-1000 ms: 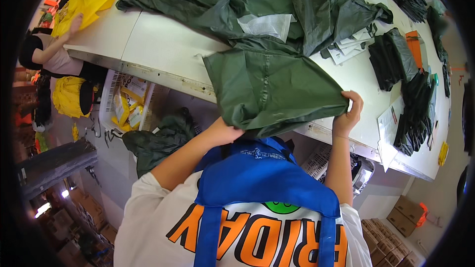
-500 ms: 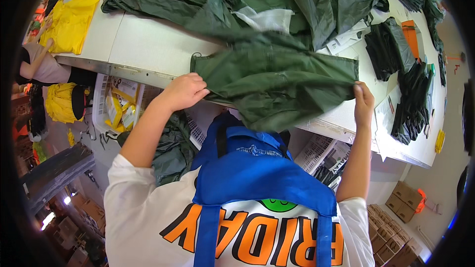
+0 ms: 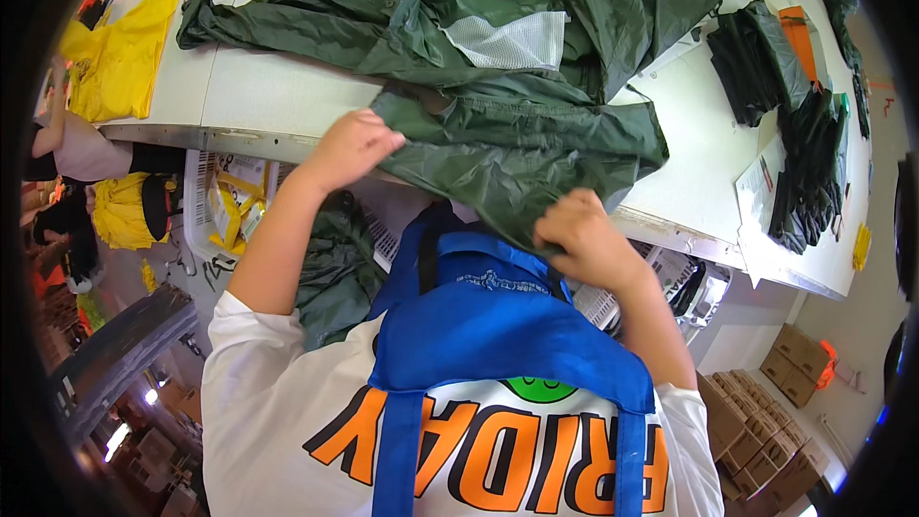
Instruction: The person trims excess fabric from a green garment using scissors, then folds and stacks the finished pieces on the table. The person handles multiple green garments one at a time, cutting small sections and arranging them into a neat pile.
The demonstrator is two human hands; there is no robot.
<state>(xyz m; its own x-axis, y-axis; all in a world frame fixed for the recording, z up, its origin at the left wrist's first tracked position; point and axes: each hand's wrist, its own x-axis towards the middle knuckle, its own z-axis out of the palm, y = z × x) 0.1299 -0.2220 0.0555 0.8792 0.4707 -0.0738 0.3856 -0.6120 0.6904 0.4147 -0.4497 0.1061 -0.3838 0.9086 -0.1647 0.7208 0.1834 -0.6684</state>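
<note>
A dark green rain jacket [image 3: 383,24] lies spread on the white table, a piece of white mesh [image 3: 512,40] showing at its middle. Its near part [image 3: 479,168] hangs over the table's front edge towards me. My left hand [image 3: 356,146] is closed on the left corner of that near part. Lower down and nearer to me, my right hand [image 3: 579,235] pinches the bottom edge of the green fabric. The right corner of the fabric lies loose on the table, with a thin cord by it.
Folded dark garments [image 3: 751,67] and an orange piece [image 3: 799,43] lie on the table [image 3: 258,86] at right. Yellow fabric [image 3: 120,57] is at far left, beside another person. Below stand a white crate [image 3: 201,196] with yellow packets and a dark green heap [image 3: 335,278]; cardboard boxes [image 3: 766,421] stand lower right.
My right hand has let go of the right corner and moved left and towards me, onto the bottom edge of the fabric. My left hand has risen slightly, still on its corner.
</note>
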